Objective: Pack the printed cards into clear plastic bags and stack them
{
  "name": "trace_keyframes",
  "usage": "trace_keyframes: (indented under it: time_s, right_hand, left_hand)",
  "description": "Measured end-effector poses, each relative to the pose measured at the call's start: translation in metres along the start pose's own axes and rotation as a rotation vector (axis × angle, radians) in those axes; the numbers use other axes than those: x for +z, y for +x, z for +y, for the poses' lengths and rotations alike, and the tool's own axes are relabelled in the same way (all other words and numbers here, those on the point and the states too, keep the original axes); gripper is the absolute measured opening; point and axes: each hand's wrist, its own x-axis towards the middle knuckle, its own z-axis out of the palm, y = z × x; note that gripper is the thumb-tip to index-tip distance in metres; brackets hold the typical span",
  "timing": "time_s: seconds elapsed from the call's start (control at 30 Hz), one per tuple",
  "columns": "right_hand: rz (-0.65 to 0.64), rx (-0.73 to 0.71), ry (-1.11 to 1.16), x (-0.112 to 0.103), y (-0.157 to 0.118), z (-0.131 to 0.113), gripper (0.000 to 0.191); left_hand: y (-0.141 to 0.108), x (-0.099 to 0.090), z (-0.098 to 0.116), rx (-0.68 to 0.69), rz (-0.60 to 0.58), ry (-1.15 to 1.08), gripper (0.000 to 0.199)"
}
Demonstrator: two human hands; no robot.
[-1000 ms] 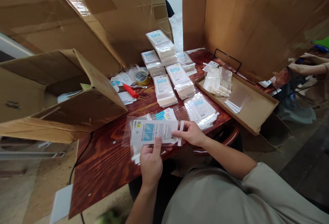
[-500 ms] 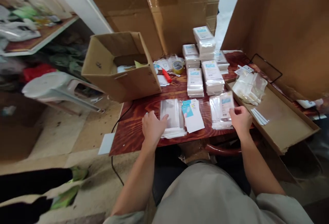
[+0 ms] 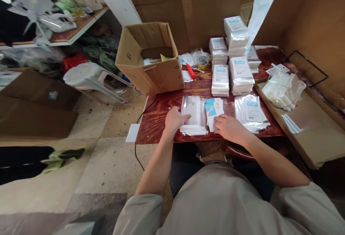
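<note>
My left hand [image 3: 175,120] rests at the left edge of a pile of clear plastic sleeves [image 3: 192,114], thumb spread over the top one. Beside it, my right hand [image 3: 228,127] lies with its fingertips on the white and blue cards [image 3: 211,109]; whether it grips one is unclear. On the right sits a fanned pile of filled sleeves [image 3: 252,111] with a printed card showing on top. Behind these stand several stacks of packed sleeves [image 3: 241,71].
An open cardboard box [image 3: 159,78] stands at the table's back left, near yellow tape [image 3: 202,62] and a red tool [image 3: 191,71]. At right, a shallow cardboard tray [image 3: 320,138] holds clear bags. A white stool [image 3: 86,75] stands left.
My right hand has left the filled sleeves and moved left onto the cards. My left hand stays at the clear sleeves. The view has shifted, so the table things appear further right.
</note>
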Motion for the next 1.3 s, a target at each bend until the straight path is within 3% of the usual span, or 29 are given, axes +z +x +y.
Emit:
trace_keyframes:
  time_s: [0.13, 0.27, 0.37, 0.47, 0.57, 0.63, 0.7, 0.77, 0.83, 0.93, 1.13, 1.3]
  right_hand:
    - [-0.099, -0.037, -0.13, -0.007, -0.006, -0.009, 0.022]
    - [-0.207, -0.027, -0.173, -0.014, -0.01, -0.017, 0.026]
    - [-0.192, -0.046, -0.152, -0.011, -0.011, -0.014, 0.022]
    - [-0.038, -0.039, -0.104, -0.006, -0.017, -0.005, 0.021]
    - [0.356, 0.05, -0.003, -0.008, -0.029, 0.003, 0.025]
    - [0.68, 0.208, 0.123, -0.013, -0.038, 0.003, 0.023]
    - [0.869, 0.424, 0.382, -0.018, -0.044, -0.002, 0.026]
    - [0.851, 0.609, 0.783, -0.021, -0.046, -0.011, 0.034]
    - [0.708, 0.705, 1.182, -0.019, -0.043, -0.019, 0.043]
    - [0.582, 0.777, 1.473, -0.011, -0.037, -0.022, 0.052]
    - [0.633, 0.793, 1.478, 0.0, -0.032, -0.002, 0.052]
    - [0.832, 0.785, 1.327, 0.001, -0.027, -0.007, 0.047]
  left_hand:
    - [0.007, 0.0, -0.003, -0.024, -0.11, -0.086, 0.032]
    - [-0.002, -0.009, -0.001, 0.024, 0.012, -0.079, 0.018]
    - [-0.01, -0.016, 0.0, 0.043, 0.083, -0.067, 0.018]
    - [-0.013, -0.015, 0.001, 0.066, 0.118, -0.153, 0.018]
    - [-0.012, -0.007, 0.005, -0.024, 0.078, -0.581, 0.015]
    - [-0.012, 0.0, 0.011, -0.086, 0.032, -0.894, 0.014]
    - [-0.015, 0.006, 0.019, -0.111, 0.011, -1.08, 0.015]
    - [-0.019, 0.011, 0.027, -0.122, 0.009, -1.172, 0.021]
    - [-0.025, 0.016, 0.036, -0.103, 0.027, -1.232, 0.029]
    - [-0.037, 0.021, 0.049, -0.061, 0.058, -1.275, 0.041]
    - [-0.056, 0.026, 0.057, -0.049, 0.003, -1.297, 0.056]
    - [-0.069, 0.028, 0.057, 0.043, -0.026, -1.261, 0.056]
